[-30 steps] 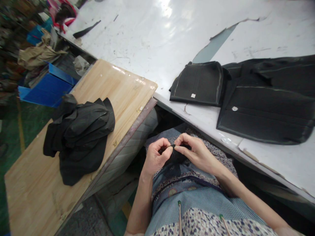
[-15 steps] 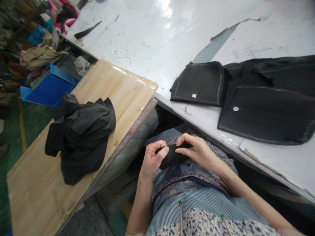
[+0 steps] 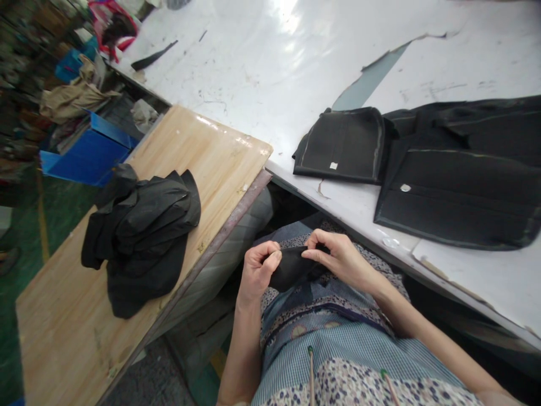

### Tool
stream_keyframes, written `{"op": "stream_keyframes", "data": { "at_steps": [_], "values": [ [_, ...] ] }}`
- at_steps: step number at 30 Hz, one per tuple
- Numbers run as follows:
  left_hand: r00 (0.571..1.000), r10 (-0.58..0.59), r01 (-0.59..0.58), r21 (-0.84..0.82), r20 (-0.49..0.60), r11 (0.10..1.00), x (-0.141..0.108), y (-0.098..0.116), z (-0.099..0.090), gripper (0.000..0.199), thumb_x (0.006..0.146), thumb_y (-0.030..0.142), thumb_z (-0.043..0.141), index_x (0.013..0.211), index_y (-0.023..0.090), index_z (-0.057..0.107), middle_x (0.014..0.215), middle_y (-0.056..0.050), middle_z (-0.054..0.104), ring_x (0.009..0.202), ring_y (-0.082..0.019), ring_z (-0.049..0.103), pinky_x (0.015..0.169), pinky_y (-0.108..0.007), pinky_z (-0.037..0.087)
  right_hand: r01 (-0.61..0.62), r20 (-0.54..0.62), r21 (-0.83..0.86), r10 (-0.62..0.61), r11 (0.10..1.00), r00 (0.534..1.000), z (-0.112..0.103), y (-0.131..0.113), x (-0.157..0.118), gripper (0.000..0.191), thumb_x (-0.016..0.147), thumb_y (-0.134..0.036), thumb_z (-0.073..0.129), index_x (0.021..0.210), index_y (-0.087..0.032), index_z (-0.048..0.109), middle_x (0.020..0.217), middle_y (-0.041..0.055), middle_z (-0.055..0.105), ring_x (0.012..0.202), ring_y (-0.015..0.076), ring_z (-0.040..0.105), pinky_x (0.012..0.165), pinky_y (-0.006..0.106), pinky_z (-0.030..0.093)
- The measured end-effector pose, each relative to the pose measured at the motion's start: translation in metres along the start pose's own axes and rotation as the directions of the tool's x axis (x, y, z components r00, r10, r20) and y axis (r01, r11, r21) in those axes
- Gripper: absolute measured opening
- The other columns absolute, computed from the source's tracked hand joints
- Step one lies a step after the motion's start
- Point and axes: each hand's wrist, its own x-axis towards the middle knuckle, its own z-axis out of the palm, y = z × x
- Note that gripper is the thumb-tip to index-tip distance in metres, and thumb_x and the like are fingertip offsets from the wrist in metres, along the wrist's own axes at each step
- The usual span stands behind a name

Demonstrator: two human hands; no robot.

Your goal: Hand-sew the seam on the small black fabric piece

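Note:
A small piece of black fabric is stretched between my two hands, over my lap. My left hand pinches its left end between thumb and fingertips. At the other end my right hand grips the upper edge in the same kind of pinch. The lower part of the cloth hangs down against my patterned apron. To the left, a crumpled heap of black fabric pieces lies on a wooden board. Flat black sewn pieces with small white stickers rest on the white table to the right.
The white table stretches across the front, its surface covering torn in places. A thin black strip lies near its far left edge. Beyond the board stand a blue box and a heap of tan cloth.
My left hand has shifted slightly left, so the gap between my hands is wider and more of the black fabric shows. My right hand has hardly moved.

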Motion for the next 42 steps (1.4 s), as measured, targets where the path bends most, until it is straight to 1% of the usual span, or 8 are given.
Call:
{"op": "stream_keyframes", "data": {
  "at_steps": [14, 18, 21, 24, 27, 30, 34, 42],
  "values": [
    [1.0, -0.001, 0.0, 0.058, 0.021, 0.998, 0.002, 0.003, -0.003, 0.039, 0.089, 0.04, 0.059, 0.061, 0.018, 0.043, 0.063, 0.002, 0.037, 0.059, -0.012, 0.033, 0.055, -0.027, 0.028, -0.026, -0.084, -0.068, 0.02, 0.997, 0.996, 0.008, 0.003, 0.007, 0.031, 0.093, -0.037, 0.066, 0.07, -0.02, 0.053, 0.067, -0.0026, 0.06, 0.061, 0.0133, 0.052, 0.059, 0.025, 0.038],
    [1.0, 0.004, -0.008, 0.124, 0.027, 0.992, 0.0, 0.006, -0.008, 0.035, 0.085, 0.038, 0.064, 0.062, 0.018, 0.047, 0.063, 0.002, 0.04, 0.059, -0.011, 0.035, 0.054, -0.025, 0.028, -0.089, -0.134, 0.085, 0.1, 0.992, 0.986, 0.011, 0.001, 0.012, 0.034, 0.087, -0.044, 0.072, 0.073, -0.022, 0.05, 0.066, -0.0026, 0.061, 0.057, 0.0131, 0.053, 0.053, 0.025, 0.039],
    [0.994, -0.021, 0.022, 0.007, -0.112, 1.0, -0.002, 0.003, -0.016, 0.03, 0.081, 0.036, 0.064, 0.062, 0.018, 0.051, 0.064, 0.002, 0.045, 0.058, -0.011, 0.038, 0.053, -0.024, 0.031, -0.087, -0.14, 0.214, 0.118, 0.973, 0.983, 0.002, 0.001, 0.017, 0.033, 0.084, -0.046, 0.074, 0.083, -0.022, 0.052, 0.073, -0.0014, 0.064, 0.06, 0.0144, 0.057, 0.056, 0.026, 0.044],
    [0.957, -0.083, 0.048, -0.132, -0.278, 0.99, -0.003, -0.001, -0.026, 0.017, 0.075, 0.035, 0.066, 0.072, 0.018, 0.063, 0.065, 0.002, 0.053, 0.057, -0.011, 0.044, 0.053, -0.023, 0.037, -0.061, -0.09, 0.153, 0.075, 0.986, 0.993, -0.015, 0.005, 0.016, 0.024, 0.087, -0.043, 0.07, 0.086, -0.021, 0.061, 0.074, -0.0002, 0.064, 0.067, 0.016, 0.058, 0.062, 0.027, 0.045],
    [0.933, -0.124, 0.046, -0.23, -0.337, 0.972, -0.002, -0.004, -0.031, 0.017, 0.072, 0.035, 0.066, 0.076, 0.019, 0.064, 0.069, 0.001, 0.058, 0.059, -0.012, 0.049, 0.055, -0.024, 0.041, -0.097, -0.03, 0.175, 0.104, 0.98, 0.994, -0.025, 0.013, 0.011, 0.025, 0.088, -0.043, 0.068, 0.08, -0.02, 0.067, 0.075, 0.0008, 0.064, 0.071, 0.0174, 0.057, 0.064, 0.027, 0.044],
    [0.928, -0.133, 0.039, -0.264, -0.348, 0.964, -0.001, -0.006, -0.03, 0.016, 0.075, 0.035, 0.063, 0.071, 0.02, 0.059, 0.068, 0.001, 0.055, 0.059, -0.013, 0.048, 0.054, -0.024, 0.041, -0.176, -0.093, 0.422, 0.235, 0.889, 0.968, -0.015, 0.023, 0.007, 0.036, 0.089, -0.052, 0.066, 0.073, -0.02, 0.062, 0.07, -0.0003, 0.059, 0.064, 0.0156, 0.052, 0.057, 0.026, 0.041],
    [0.905, -0.126, 0.015, -0.265, -0.407, 0.964, 0.001, -0.005, -0.023, 0.017, 0.077, 0.035, 0.061, 0.07, 0.021, 0.055, 0.065, 0.002, 0.048, 0.058, -0.013, 0.045, 0.053, -0.024, 0.041, -0.22, -0.172, 0.725, 0.481, 0.653, 0.86, 0.008, 0.026, 0.008, 0.043, 0.081, -0.059, 0.073, 0.073, -0.02, 0.058, 0.062, -0.0032, 0.054, 0.054, 0.0122, 0.046, 0.05, 0.022, 0.037],
    [0.87, -0.139, -0.01, -0.299, -0.472, 0.954, -0.003, -0.01, -0.018, 0.019, 0.077, 0.038, 0.064, 0.072, 0.02, 0.061, 0.066, 0.002, 0.056, 0.058, -0.013, 0.052, 0.055, -0.024, 0.045, -0.27, -0.081, 0.846, 0.611, 0.46, 0.788, 0.02, 0.024, 0.014, 0.046, 0.069, -0.06, 0.082, 0.073, -0.019, 0.064, 0.06, -0.0008, 0.064, 0.053, 0.0148, 0.055, 0.054, 0.025, 0.045]
  ]
}}
